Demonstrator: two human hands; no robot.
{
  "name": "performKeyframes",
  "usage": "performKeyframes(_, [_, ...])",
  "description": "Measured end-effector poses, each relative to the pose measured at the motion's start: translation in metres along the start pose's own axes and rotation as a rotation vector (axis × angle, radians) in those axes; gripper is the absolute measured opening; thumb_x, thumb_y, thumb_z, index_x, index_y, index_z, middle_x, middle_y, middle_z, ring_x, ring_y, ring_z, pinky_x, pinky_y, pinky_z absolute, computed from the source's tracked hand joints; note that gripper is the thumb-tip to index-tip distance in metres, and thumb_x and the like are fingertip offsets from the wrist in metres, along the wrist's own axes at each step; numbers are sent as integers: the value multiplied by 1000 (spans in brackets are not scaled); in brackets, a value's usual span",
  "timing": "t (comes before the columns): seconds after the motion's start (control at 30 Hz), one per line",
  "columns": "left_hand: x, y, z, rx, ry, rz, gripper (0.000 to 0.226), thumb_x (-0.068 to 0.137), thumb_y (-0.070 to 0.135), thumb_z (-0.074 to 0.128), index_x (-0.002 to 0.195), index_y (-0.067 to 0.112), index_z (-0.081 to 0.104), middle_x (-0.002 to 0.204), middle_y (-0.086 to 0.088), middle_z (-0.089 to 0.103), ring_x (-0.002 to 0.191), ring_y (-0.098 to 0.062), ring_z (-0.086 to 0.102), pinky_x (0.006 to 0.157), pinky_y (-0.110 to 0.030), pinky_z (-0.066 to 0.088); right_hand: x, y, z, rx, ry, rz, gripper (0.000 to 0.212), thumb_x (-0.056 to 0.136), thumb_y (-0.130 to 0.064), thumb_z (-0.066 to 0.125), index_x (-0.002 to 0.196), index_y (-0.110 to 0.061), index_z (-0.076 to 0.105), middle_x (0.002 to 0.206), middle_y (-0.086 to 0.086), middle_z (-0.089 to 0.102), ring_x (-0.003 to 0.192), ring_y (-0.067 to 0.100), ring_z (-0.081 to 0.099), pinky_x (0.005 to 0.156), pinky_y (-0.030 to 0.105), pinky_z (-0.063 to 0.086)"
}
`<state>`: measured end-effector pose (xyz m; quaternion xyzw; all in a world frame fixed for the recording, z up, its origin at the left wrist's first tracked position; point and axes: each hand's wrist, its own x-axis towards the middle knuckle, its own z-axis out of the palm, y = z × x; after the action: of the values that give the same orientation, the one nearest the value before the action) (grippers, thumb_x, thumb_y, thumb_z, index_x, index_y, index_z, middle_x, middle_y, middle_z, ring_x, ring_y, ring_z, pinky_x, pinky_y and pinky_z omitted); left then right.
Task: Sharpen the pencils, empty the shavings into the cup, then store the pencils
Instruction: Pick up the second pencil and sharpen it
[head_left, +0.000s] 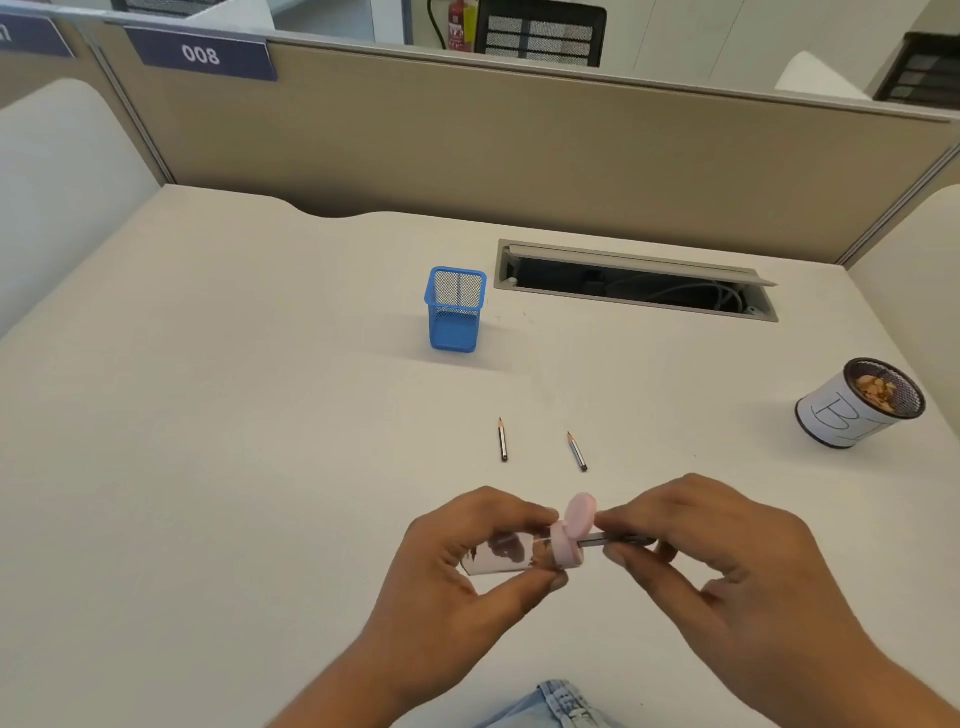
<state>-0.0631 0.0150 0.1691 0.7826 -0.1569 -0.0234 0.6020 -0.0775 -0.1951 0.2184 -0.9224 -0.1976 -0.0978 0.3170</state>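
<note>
My left hand (467, 566) grips a sharpener (519, 553) with a clear body and a pink top, its round pink lid flipped up. Dark shavings show inside the clear body. My right hand (711, 561) pinches a dark pencil (613, 542) whose tip is stuck into the sharpener's pink end. Two short sharpened pencils, one on the left (502, 440) and one on the right (577, 452), lie on the desk beyond my hands, tips pointing away. A blue mesh pencil holder (454, 309) stands farther back. A white-wrapped mesh cup (860, 402) with shavings inside stands at the right.
The pale desk (234, 415) ends at a tan partition at the back. An open cable tray (634, 280) with cords inside is sunk into the desk behind the blue holder. My denim-clad lap shows at the bottom edge.
</note>
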Motion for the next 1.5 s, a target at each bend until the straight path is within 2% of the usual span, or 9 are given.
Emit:
performKeyframes(0.23, [4, -2, -1, 18, 27, 44, 24, 77, 15, 77, 91, 28, 63, 90, 12, 65, 80, -12, 57, 72, -12, 41, 9, 6, 3, -275, -117, -144, 30, 95, -34, 49, 85, -19, 73, 67, -6, 56, 61, 15, 46, 54, 24, 36])
performKeyframes(0.43, [6, -3, -2, 97, 24, 145, 29, 78, 10, 75, 90, 31, 59, 91, 17, 61, 87, -9, 61, 76, -6, 37, 18, -8, -2, 215, -316, 408, 45, 85, -62, 50, 76, -24, 71, 59, -1, 50, 52, 7, 38, 51, 18, 34])
performKeyframes(0.77, [5, -1, 2, -27, -15, -13, 24, 73, 22, 79, 85, 31, 60, 82, 21, 61, 76, -6, 55, 69, -11, 40, 16, 9, -4, -456, -312, -226, 18, 94, -29, 48, 81, -21, 57, 66, -6, 48, 60, 16, 38, 46, 27, 28])
performKeyframes(0.9, [5, -12, 8, 44, 73, 216, 22, 78, 8, 77, 87, 19, 60, 87, 17, 57, 86, -9, 65, 75, -15, 48, 18, 2, -1, -285, -395, -9, 36, 98, -40, 39, 73, -24, 59, 60, -10, 49, 56, 10, 40, 48, 23, 34])
performKeyframes(1.03, [4, -17, 11, 154, 116, 431, 16, 82, 3, 72, 89, 13, 61, 90, 9, 52, 86, -13, 59, 77, -29, 56, 32, -6, -6, 583, -627, 790, 46, 99, -28, 53, 54, -18, 55, 51, -6, 29, 47, 11, 22, 43, 20, 20])
performKeyframes(1.1, [5, -19, 9, 167, 76, 432, 16, 82, 3, 71, 89, 14, 61, 92, 11, 52, 88, -12, 59, 77, -30, 56, 34, -3, -7, 754, -664, 902, 48, 99, -23, 53, 51, -20, 52, 52, -5, 27, 48, 12, 21, 43, 19, 23])
performKeyframes(1.27, [8, -12, 5, 92, 48, 142, 31, 77, 16, 76, 86, 37, 55, 87, 19, 58, 80, -3, 58, 72, -7, 40, 29, 7, -6, -86, -573, 294, 42, 94, -57, 38, 81, -24, 61, 65, -10, 51, 61, 9, 44, 56, 22, 38])
performKeyframes(1.37, [9, -6, 5, 10, 51, 8, 30, 74, 20, 80, 83, 38, 58, 81, 21, 59, 76, -2, 54, 69, -9, 38, 25, 14, -7, -502, -374, -216, 19, 95, -36, 51, 86, -24, 63, 69, -9, 52, 62, 15, 44, 49, 28, 33])
performKeyframes(1.5, [12, -3, 6, -43, 21, 9, 23, 73, 20, 79, 85, 31, 61, 82, 16, 60, 77, -7, 55, 70, -20, 44, 18, 10, -4, -394, -370, -119, 22, 94, -33, 51, 73, -29, 56, 58, -8, 47, 51, 16, 38, 44, 28, 28])
